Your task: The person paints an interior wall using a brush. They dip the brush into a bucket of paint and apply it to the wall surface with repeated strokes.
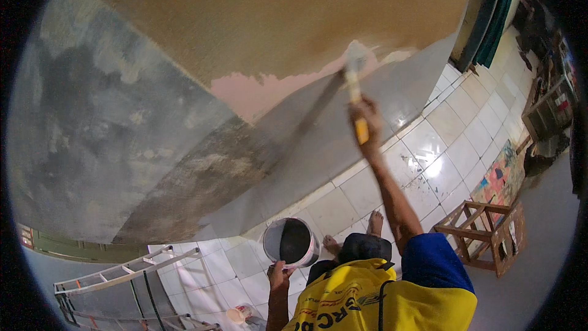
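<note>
My right hand grips the yellow handle of a paintbrush. The brush's bristles, blurred, meet the wall at the upper edge of a grey area, where brown and pale pink areas border it. Low in front of my body, my left hand holds a plastic bucket by its rim. The bucket is tilted, and its inside looks dark; how much it holds cannot be told.
An aluminium ladder lies at lower left, near a small tub. White floor tiles run along the wall's foot. A wooden stool stands at right, beside a paint-stained board. A green curtain hangs at upper right.
</note>
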`<state>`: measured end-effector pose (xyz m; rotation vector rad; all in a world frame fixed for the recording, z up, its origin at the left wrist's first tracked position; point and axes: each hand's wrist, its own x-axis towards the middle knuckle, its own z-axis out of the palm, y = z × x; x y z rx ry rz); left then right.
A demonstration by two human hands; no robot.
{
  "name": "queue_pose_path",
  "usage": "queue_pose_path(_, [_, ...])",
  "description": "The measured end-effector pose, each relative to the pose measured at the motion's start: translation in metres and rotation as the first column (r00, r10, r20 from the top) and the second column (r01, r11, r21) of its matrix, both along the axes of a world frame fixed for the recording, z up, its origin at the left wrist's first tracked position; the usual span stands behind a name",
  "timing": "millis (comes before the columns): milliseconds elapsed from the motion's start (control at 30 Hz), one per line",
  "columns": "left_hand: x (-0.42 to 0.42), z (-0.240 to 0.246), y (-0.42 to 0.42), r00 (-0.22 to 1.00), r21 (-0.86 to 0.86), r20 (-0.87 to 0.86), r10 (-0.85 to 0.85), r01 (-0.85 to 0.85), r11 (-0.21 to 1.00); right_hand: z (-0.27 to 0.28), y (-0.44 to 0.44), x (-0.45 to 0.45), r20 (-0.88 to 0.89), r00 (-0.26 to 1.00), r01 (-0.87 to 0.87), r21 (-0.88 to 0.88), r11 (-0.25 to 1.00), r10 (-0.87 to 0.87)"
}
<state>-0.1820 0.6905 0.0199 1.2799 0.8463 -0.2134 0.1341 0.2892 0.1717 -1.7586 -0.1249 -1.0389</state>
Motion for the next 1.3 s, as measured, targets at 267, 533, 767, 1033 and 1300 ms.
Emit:
queue_pose_path(267, [0.029, 0.026, -0.056, 0.943, 0.318, 0.054, -0.329, 0.296, 0.901, -0.006, -0.021, 0.005, 0.208, 0.795, -0.581, -0.011, 0.814, 0.570])
queue_pose_path(533, [0.022, -0.018, -0.090, 0.982, 0.107, 0.172, -0.074, 0.056, 0.993, -0.011, -0.177, 0.043, 0.150, 0.974, -0.216, 0.384, 0.898, 0.171])
queue_pose_path(767, [0.038, 0.014, -0.144, 0.995, -0.017, 0.090, 0.049, -0.048, 0.999, -0.027, -0.024, 0.000, -0.148, 0.922, -0.376, -0.128, 0.918, 0.357])
queue_pose_path(1033, [0.016, -0.018, -0.149, 0.941, 0.214, 0.261, -0.216, 0.162, 0.963, -0.056, -0.145, 0.041, 0.113, 0.830, -0.557, 0.229, 0.798, 0.546])
queue_pose_path(1300, [0.040, 0.030, -0.200, 0.818, 0.596, 0.146, -0.556, 0.375, 0.709, -0.065, -0.178, 0.038, -0.005, 0.949, -0.246, 0.612, 0.752, 0.314])
